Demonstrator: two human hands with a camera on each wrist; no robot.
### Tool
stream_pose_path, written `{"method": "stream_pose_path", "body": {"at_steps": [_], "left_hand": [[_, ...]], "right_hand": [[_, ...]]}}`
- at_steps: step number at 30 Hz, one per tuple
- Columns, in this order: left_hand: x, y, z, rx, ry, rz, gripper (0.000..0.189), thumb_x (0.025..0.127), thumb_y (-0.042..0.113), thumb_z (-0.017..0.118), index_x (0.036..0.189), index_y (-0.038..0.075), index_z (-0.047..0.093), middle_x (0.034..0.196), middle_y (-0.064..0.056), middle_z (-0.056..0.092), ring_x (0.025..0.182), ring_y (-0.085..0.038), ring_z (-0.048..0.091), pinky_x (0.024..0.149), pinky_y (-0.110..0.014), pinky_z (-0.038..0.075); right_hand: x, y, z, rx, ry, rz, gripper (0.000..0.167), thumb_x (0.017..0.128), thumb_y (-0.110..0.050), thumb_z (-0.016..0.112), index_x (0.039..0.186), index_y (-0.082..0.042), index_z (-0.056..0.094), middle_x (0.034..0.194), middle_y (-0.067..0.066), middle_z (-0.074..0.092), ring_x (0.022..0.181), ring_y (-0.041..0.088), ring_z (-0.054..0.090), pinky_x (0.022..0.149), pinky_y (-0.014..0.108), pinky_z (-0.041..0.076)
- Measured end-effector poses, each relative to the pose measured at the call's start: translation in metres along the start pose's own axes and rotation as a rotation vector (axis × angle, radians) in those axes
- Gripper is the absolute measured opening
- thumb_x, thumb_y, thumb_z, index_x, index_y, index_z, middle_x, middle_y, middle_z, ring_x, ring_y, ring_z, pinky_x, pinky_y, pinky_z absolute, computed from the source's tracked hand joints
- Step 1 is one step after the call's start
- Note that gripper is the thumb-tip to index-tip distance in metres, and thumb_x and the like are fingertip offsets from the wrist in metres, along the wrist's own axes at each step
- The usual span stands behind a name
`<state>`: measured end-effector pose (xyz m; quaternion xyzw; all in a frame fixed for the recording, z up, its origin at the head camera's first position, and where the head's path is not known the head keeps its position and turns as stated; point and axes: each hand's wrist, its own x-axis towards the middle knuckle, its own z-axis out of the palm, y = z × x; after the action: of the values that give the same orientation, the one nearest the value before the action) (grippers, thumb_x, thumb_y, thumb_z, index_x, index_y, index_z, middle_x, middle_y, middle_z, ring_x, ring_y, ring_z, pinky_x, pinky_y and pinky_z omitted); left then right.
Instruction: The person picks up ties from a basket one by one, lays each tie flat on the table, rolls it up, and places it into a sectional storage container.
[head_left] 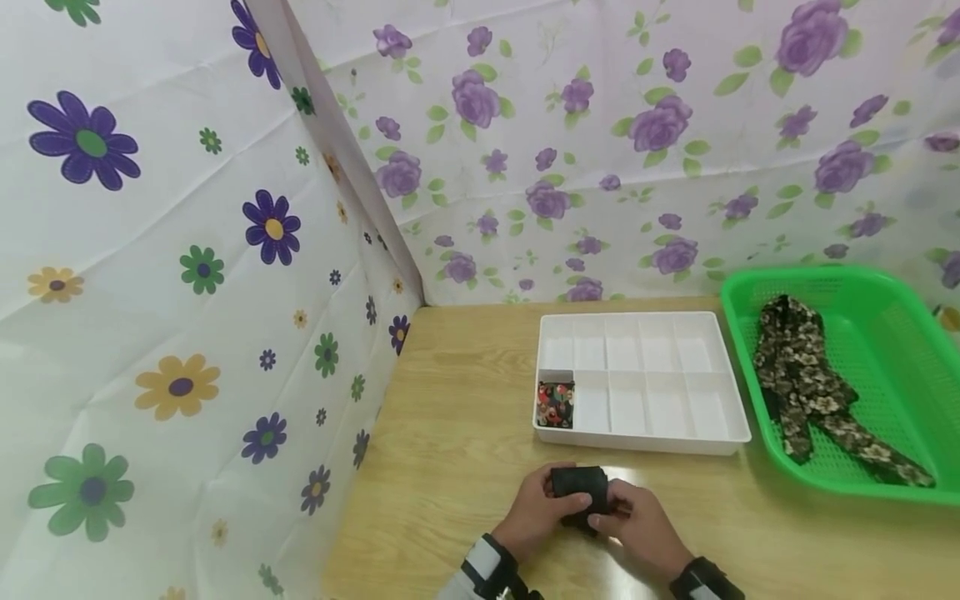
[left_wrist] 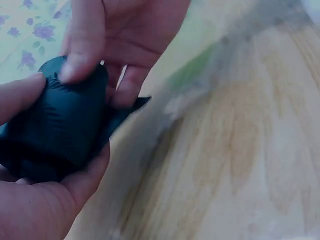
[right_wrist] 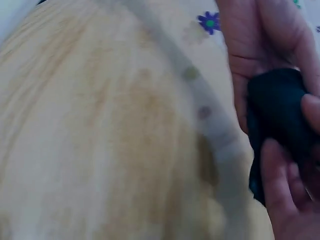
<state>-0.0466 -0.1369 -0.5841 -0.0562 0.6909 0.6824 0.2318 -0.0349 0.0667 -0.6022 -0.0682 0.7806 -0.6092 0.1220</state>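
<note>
The left hand (head_left: 534, 512) and right hand (head_left: 645, 527) are partly hiding the dark cloth (head_left: 579, 481). The head view is cropping the green basket (head_left: 877, 375).

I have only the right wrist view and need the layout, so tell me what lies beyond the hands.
Observer: A white divided tray sits on the table just past the dark fabric bundle.
Operator: Say what its compartments hold.
Observer: Only the front-left one holds anything I can see: patterned fabric.
Operator: Now report what stands beside the tray.
Observer: A green basket stands to its right.
</note>
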Motion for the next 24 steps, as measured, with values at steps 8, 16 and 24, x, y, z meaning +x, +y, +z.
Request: {"method": "stream_pose_path", "body": {"at_steps": [8,16,24], "left_hand": [[0.003,0.014,0.001,0.025,-0.033,0.01,0.049,0.091,0.021,0.08,0.132,0.004,0.059,0.12,-0.008,0.073,0.106,-0.016,0.07,0.092,-0.03,0.058],[0.004,0.025,0.009,0.01,-0.139,0.067,0.039,0.101,0.02,0.068,0.135,0.003,0.057,0.124,-0.009,0.071,0.104,-0.012,0.066,0.093,-0.029,0.056],[0.007,0.03,0.009,-0.002,-0.157,0.067,0.032,0.1,0.016,0.068,0.129,0.001,0.063,0.118,-0.012,0.073,0.098,-0.013,0.068,0.088,-0.027,0.056]], "right_hand": [[0.005,-0.021,-0.005,-0.039,0.132,0.135,0.051,0.095,-0.025,0.076,0.138,-0.002,0.061,0.119,0.018,0.072,0.097,0.018,0.07,0.074,0.023,0.057],[-0.006,-0.048,0.012,-0.195,0.197,0.094,0.046,0.11,-0.021,0.049,0.147,0.005,0.052,0.135,0.03,0.066,0.123,0.045,0.066,0.098,0.055,0.056],[0.001,-0.042,0.001,-0.153,0.096,0.128,0.047,0.11,-0.031,0.05,0.146,-0.001,0.054,0.132,0.026,0.068,0.12,0.036,0.067,0.097,0.051,0.056]]}}
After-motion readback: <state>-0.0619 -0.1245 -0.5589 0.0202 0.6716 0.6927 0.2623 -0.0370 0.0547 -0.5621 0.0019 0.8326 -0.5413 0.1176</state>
